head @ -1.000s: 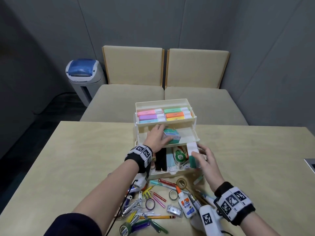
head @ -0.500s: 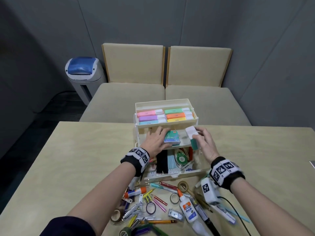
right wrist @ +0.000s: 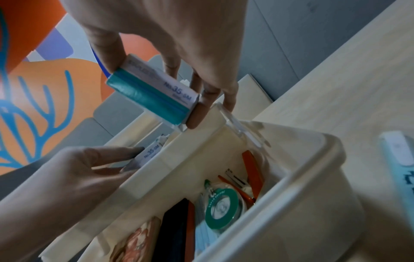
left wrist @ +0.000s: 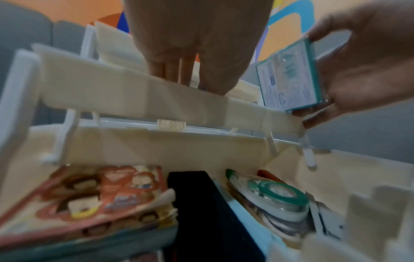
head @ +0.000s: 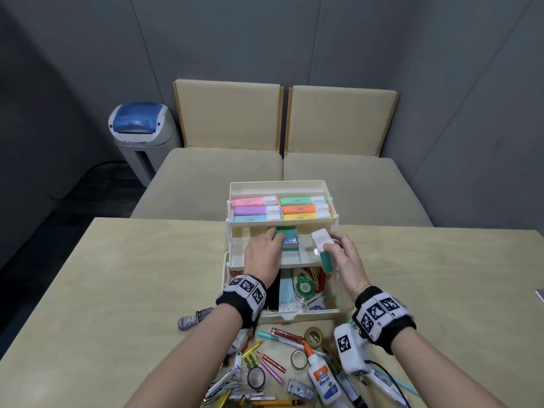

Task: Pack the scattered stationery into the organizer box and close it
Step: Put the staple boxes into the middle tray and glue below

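Nearest me on the worktop (head: 117, 290) lie scattered pens, tape rolls and a glue bottle (head: 321, 378). Beyond them stands the open organizer box (head: 329, 312), a green tape dispenser (head: 303, 287) in its bottom bin. My right hand (head: 344, 260) pinches a teal-and-white staple box (head: 325, 253) just over the middle tray's right end. My left hand (head: 263, 250) lies with straight fingers on a second staple box (head: 287, 238) in that tray (head: 303, 257). Highlighters (head: 282, 209) fill the top tray
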Available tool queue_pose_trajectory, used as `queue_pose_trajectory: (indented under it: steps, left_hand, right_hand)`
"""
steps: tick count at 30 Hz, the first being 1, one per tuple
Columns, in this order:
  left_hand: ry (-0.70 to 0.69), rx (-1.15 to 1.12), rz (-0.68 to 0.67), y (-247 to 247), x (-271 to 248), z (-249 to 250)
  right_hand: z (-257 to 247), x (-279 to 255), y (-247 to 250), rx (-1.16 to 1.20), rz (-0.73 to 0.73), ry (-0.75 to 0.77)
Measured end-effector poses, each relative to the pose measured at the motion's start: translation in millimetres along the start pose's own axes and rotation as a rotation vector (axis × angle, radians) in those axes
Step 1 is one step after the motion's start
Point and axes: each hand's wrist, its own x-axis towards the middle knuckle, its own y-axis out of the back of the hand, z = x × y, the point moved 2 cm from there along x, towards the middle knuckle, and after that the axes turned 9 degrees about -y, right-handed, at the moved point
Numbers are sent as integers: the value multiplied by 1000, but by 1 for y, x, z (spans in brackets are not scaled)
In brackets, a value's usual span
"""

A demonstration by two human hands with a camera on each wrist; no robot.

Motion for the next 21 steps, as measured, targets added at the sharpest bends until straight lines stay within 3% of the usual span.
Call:
queue_pose_trajectory:
  steps: [3,5,9,16,19,21]
  left_hand:
    - [-127,33,41,1,-7,9]
    - [-188,34,-16,1,-11,12]
    - [-76,53,-122,-1,-3,2]
    - [-71,-54,-251,10,3,-12]
    - [1,-169,-91,28,-9,-20]
    - [114,-260,60,42,-24,-27]
  right_hand:
    - [1,3,0,14,7,-17]
    - [3,5,-1,10,10,-24]
    - [3,7,-3,5,6,-32]
    - [-8,4,-1,-54,-4,-103]
    - [-21,-7,-16,-467,73,101]
    - [-29,-12,-34,-586,-9,147]
